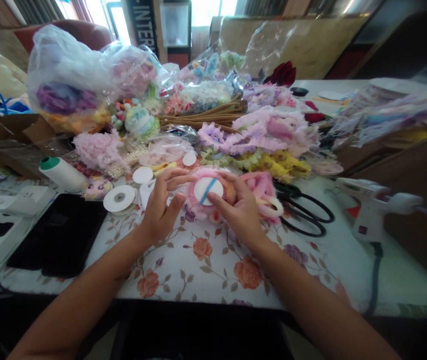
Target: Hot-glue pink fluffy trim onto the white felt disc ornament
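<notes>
A pink fluffy craft piece [196, 210] sits between my hands above the flowered tablecloth, with a round white disc [215, 187] facing up and a blue strip across it. My right hand [244, 212] grips this piece from the right, thumb on the disc's edge and fingers round the far side. On the left, my left hand [161, 207] has its thumb and fingers apart, the fingertips close to the pink edge; whether they touch it I cannot tell. Pink fuzzy strips [262, 187] lie just beyond my right hand. White paper discs [143, 175] are near my left fingers.
Black-handled scissors [311, 212] and a white glue gun [371, 205] lie to the right. A ribbon spool [119, 199], thread cone [61, 172], black tablet [59, 235] and power strip [1, 227] are left. Plastic bags [67, 60] and fluffy trims [273, 127] crowd the back.
</notes>
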{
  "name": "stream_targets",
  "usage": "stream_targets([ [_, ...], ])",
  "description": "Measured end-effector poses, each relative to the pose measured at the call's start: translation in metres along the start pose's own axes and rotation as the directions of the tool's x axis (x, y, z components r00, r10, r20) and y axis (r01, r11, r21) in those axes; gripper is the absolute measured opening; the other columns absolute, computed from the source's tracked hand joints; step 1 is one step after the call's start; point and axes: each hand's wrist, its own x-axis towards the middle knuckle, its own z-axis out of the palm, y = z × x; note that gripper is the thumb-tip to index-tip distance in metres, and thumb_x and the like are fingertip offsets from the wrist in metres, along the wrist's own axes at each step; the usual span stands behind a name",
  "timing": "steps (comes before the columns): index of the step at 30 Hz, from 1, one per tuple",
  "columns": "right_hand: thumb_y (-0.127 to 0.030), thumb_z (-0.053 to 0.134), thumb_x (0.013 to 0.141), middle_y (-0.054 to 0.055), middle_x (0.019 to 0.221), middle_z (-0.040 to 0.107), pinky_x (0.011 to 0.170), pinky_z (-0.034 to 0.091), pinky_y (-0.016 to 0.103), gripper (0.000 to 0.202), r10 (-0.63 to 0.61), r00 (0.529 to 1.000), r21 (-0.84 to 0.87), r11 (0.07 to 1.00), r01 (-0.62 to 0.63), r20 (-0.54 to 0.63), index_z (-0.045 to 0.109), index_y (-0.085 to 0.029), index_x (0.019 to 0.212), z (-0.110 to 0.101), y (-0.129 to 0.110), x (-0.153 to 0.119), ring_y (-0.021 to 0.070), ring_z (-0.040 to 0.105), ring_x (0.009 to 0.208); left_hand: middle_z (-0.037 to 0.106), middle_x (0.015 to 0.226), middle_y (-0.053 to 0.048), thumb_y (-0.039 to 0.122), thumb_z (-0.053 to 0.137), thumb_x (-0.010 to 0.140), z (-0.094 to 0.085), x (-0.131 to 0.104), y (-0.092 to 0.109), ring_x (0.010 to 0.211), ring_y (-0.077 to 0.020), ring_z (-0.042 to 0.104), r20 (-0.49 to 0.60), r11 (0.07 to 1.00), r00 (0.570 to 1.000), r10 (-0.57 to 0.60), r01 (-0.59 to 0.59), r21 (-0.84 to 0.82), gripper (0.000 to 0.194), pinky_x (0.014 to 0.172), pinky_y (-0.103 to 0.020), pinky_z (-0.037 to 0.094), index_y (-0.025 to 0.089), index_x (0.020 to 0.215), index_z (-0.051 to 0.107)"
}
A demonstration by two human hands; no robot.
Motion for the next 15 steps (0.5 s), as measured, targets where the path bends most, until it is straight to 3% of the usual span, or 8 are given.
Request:
stream_targets([
  [8, -0.037, 0.077, 0.075, 0.005, 0.120, 0.066, 0.101, 0.050, 0.045, 0.042, -0.011, 1.000, -0.011, 1.000, 0.011, -0.015, 0.063, -0.027, 0.114, -0.0007, -0.0024, -0.0002, 0.0255, 0.063, 0.112, 0.062, 0.125, -0.013, 0.042, 0.047, 0.097, -0.0011, -0.0022, -0.0022, 0.118, -0.0245, 0.062, 0.021, 1.000, 1.000, -0.003, 0.002, 0.021, 0.039, 0.108, -0.050, 0.040, 0.022, 0.130, 0.040],
  [15, -0.036, 0.077, 0.075, 0.005, 0.119, 0.066, 0.096, 0.053, 0.044, 0.043, 0.007, 1.000, 0.028, 1.000, -0.007, -0.002, 0.062, -0.027, 0.115, -0.0003, -0.0014, -0.0002, 0.0252, 0.065, 0.108, 0.066, 0.120, -0.012, 0.039, 0.048, 0.097, -0.0035, -0.0031, -0.0026, 0.120, -0.0239, 0.060, 0.058, 0.999, 0.998, -0.035, 0.034, 0.022, 0.036, 0.111, -0.050, 0.037, 0.022, 0.128, 0.043],
])
